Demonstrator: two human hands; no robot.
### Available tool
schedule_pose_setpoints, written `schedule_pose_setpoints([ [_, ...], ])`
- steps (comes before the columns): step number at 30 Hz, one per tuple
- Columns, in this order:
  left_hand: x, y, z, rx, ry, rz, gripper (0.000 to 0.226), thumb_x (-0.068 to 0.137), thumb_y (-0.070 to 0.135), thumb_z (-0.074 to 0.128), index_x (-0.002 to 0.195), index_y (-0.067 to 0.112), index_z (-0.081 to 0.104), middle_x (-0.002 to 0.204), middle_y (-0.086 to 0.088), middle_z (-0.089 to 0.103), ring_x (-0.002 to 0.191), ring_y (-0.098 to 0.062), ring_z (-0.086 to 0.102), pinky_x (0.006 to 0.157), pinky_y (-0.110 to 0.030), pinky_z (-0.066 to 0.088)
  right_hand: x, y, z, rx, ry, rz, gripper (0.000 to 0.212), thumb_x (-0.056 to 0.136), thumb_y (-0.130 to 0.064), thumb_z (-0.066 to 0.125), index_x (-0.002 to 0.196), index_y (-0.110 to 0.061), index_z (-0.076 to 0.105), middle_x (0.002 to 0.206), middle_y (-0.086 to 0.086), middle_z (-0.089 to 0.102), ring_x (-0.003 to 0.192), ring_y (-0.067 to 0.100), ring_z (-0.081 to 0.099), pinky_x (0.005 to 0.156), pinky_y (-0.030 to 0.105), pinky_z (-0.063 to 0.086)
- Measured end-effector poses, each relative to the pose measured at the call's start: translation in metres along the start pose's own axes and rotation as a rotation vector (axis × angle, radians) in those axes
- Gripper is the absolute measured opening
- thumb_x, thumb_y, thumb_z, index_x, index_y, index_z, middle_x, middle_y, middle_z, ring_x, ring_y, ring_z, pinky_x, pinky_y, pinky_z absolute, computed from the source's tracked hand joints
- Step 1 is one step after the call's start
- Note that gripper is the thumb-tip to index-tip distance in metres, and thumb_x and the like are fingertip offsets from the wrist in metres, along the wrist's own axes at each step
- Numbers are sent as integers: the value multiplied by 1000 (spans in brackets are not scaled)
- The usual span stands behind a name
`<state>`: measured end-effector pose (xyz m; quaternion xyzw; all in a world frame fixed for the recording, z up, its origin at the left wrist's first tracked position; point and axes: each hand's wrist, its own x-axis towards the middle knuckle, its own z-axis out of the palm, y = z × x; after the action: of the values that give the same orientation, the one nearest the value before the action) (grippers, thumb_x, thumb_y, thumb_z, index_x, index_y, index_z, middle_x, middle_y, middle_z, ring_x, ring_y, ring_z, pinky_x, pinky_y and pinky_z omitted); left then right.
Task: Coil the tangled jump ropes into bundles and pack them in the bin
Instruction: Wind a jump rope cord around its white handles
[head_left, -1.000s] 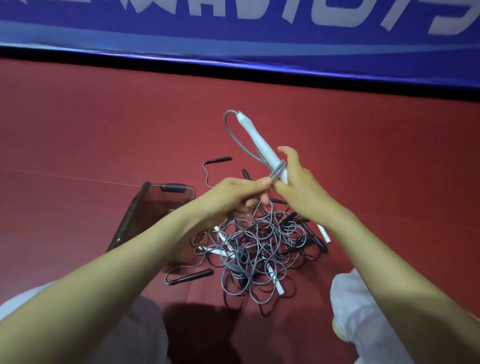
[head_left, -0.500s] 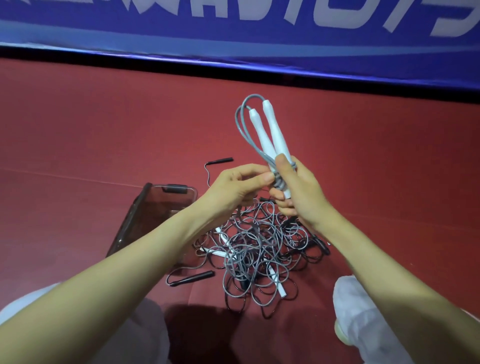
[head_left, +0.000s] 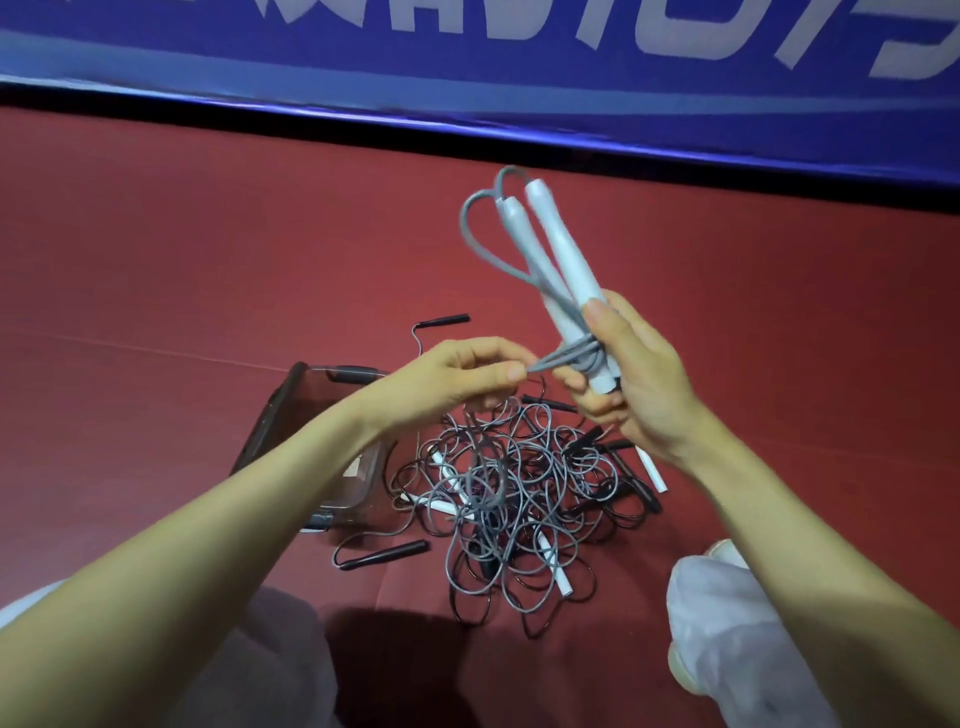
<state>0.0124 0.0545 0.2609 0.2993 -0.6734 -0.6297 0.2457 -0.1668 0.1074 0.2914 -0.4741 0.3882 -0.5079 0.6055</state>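
Right hand (head_left: 639, 384): two white handles (head_left: 558, 260) are gripped side by side above the tangle (head_left: 519, 493), long axes pointed up and slightly left.
Left hand (head_left: 457, 379): grey cord (head_left: 558, 358) is pinched beside the handles.
Bin (head_left: 311, 415): set left of the tangle.

white handles (head_left: 566, 249): smooth pale plastic, soft sheen.
grey cord (head_left: 579, 355): smooth coated line, matt.
tangled ropes (head_left: 519, 488): thin grey and black cords, smooth; the black ones slightly glossy.
black handles (head_left: 387, 553): dark, matt; plastic or foam, cannot tell.
bin (head_left: 270, 415): smoky see-through plastic, glossy.
floor (head_left: 208, 234): red sheet flooring, matt, finely grained.
banner (head_left: 467, 78): blue, white print, smooth, faint shine.
trousers (head_left: 727, 623): thin white cloth, matt.
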Motion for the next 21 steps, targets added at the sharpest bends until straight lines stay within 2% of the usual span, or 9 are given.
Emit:
schedule_pose_setpoints([
  [2, 6, -27, -29, 130, -16, -101, 23, 84, 26, 61, 100, 10, 64, 71, 8, 60, 60, -2, 53, 59, -13, 43, -5, 0, -3, -121, -172, 113, 34, 88, -40, 58, 110, -20, 42, 53, 2, 48, 33, 5, 26, 34, 10, 18],
  [5, 19, -72, -71, 355, -26, -288, 27, 89, 24, 70, 110, 9, 65, 105, -14, 67, 96, -33, 64, 77, -39, 56, -13, 5, -1, -458, -462, 319, 32, 88, -36, 59, 109, -24, 39, 60, -4, 53, 39, 8, 32, 34, 17, 23],
  [8, 2, -19, -43, 427, -135, -194, 13, 78, 9, 77, 88, 4, 70, 79, -6, 69, 70, -16, 59, 65, -23, 50, -17, 5, 3, -744, -591, 527, 38, 92, -37, 63, 110, -20, 34, 66, -3, 53, 47, 12, 37, 40, 22, 29],
  [10, -2, 9, -20, 455, -172, -121, 15, 73, 14, 80, 83, 7, 72, 73, -5, 69, 67, -9, 58, 68, -18, 46, -16, 12, 4, -1187, -620, 560, 47, 92, -43, 60, 114, -14, 31, 76, 1, 51, 57, 14, 41, 50, 26, 33],
  [13, -1, 3, 6, 741, -79, -28, 14, 80, 25, 78, 85, 14, 69, 69, 1, 64, 59, -2, 50, 59, -17, 38, -11, 29, 3, -1618, -424, 506, 43, 97, -38, 49, 120, -9, 29, 92, 8, 55, 79, 27, 54, 63, 34, 35],
  [15, 2, -2, 22, 763, 44, 36, 15, 89, 24, 69, 96, 13, 61, 73, 2, 62, 59, -4, 51, 57, -22, 36, -6, 29, -2, -1753, -149, 402, 38, 98, -34, 45, 124, -10, 29, 112, 14, 60, 100, 35, 60, 70, 36, 36],
  [17, 3, 0, 32, 762, 113, 33, 19, 96, 28, 58, 106, 14, 52, 74, 0, 63, 59, -10, 53, 54, -27, 36, -1, 25, -9, -1856, 3, 276, 41, 100, -33, 43, 129, -10, 28, 119, 14, 59, 104, 36, 61, 71, 38, 36],
  [19, 6, -2, 33, 667, 131, -96, 27, 98, 39, 50, 106, 13, 51, 67, 4, 62, 51, -5, 48, 49, -22, 36, 2, 25, -14, -1938, 50, 194, 45, 100, -33, 43, 135, -10, 26, 119, 13, 58, 102, 36, 63, 69, 37, 35],
  [21, 6, 0, 32, 346, 123, -216, 34, 102, 37, 43, 100, 8, 59, 64, 0, 61, 42, -3, 39, 44, -19, 33, 2, 28, -16, -1957, 86, 152, 47, 100, -31, 44, 137, -10, 25, 119, 12, 57, 101, 36, 64, 67, 36, 34],
])
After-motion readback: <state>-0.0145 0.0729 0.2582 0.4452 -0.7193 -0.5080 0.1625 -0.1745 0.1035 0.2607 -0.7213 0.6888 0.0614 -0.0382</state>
